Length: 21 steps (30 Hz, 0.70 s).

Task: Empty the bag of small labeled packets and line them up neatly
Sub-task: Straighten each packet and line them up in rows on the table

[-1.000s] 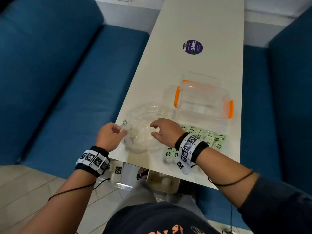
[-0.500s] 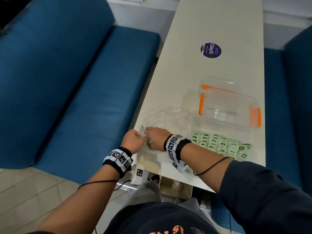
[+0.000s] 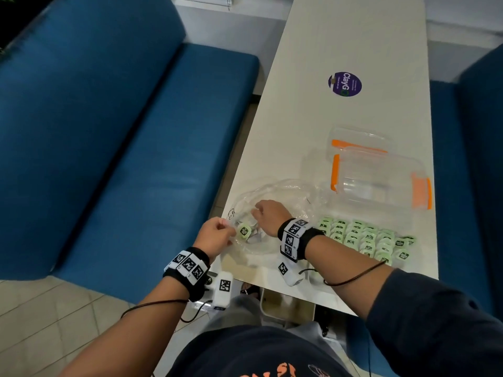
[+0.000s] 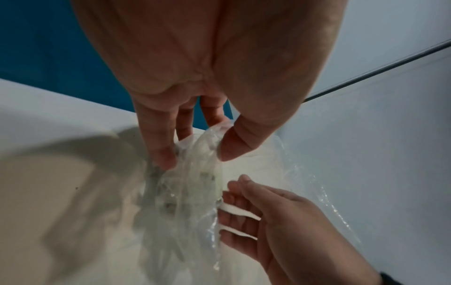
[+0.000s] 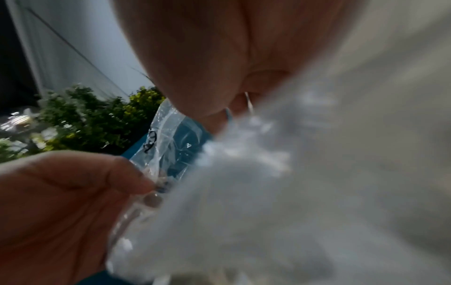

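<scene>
Glossy crinkled clear plastic bag [image 3: 275, 191] (see-through) on smooth matt table [image 3: 353, 50]

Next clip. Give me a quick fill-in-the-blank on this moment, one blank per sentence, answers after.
1. The left hand pinches the clear plastic ____.
2. The lined-up packets are pale ____.
3. The clear container has ____ latches.
4. The round sticker on the table is ____.

Missing words: bag; green; orange; purple
</scene>
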Each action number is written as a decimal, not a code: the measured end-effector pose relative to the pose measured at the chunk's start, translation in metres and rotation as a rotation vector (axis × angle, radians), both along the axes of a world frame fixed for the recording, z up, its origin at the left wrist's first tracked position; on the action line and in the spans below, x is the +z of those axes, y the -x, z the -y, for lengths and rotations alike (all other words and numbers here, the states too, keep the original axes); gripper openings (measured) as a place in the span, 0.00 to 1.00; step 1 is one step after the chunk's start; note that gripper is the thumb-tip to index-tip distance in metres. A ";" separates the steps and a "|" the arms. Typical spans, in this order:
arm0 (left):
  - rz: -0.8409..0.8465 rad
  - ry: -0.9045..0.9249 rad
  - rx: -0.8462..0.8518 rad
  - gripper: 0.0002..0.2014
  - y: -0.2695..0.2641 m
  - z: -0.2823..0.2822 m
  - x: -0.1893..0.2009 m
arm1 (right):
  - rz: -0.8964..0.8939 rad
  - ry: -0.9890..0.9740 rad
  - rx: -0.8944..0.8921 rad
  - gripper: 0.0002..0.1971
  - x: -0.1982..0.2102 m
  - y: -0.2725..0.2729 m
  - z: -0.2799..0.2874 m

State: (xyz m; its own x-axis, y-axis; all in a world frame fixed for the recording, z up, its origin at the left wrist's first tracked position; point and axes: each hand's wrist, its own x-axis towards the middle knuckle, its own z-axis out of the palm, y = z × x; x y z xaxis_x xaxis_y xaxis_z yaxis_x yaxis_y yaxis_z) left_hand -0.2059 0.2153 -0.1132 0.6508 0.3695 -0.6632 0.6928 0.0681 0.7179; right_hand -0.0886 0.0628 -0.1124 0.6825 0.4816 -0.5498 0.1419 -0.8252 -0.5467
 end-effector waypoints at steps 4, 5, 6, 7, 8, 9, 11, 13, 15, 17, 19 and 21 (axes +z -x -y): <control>0.012 0.025 0.008 0.10 0.001 0.004 -0.002 | -0.103 0.068 -0.151 0.23 -0.001 0.000 -0.009; 0.016 0.030 0.006 0.10 0.001 0.005 -0.001 | -0.142 0.070 -0.170 0.22 -0.002 -0.001 -0.011; 0.028 0.034 0.006 0.10 0.002 0.006 -0.001 | -0.174 0.067 -0.181 0.21 -0.005 -0.002 -0.012; 0.039 0.035 0.000 0.11 0.002 0.007 -0.001 | -0.207 0.061 -0.183 0.19 -0.007 -0.004 -0.013; 0.053 0.034 -0.007 0.11 0.002 0.008 -0.001 | -0.232 0.052 -0.174 0.19 -0.007 -0.004 -0.013; 0.064 0.029 -0.019 0.11 0.003 0.008 0.000 | -0.250 0.050 -0.163 0.21 -0.006 -0.004 -0.014; 0.077 0.005 -0.041 0.11 0.004 0.008 0.001 | -0.264 0.052 -0.138 0.28 -0.008 -0.004 -0.015; 0.076 -0.026 -0.065 0.11 0.004 0.006 0.001 | -0.258 0.052 -0.142 0.36 -0.011 -0.002 -0.015; 0.069 -0.053 -0.087 0.10 0.005 0.004 0.001 | -0.213 0.053 -0.149 0.33 -0.012 -0.002 -0.015; 0.056 -0.095 -0.123 0.10 0.004 0.001 -0.001 | -0.168 0.039 -0.129 0.17 -0.010 -0.003 -0.012; 0.037 -0.142 -0.161 0.10 0.004 -0.002 -0.002 | -0.130 0.054 -0.135 0.11 -0.003 -0.003 -0.006; 0.021 -0.162 -0.180 0.11 0.004 -0.004 -0.002 | -0.098 0.046 -0.138 0.20 0.003 -0.005 0.001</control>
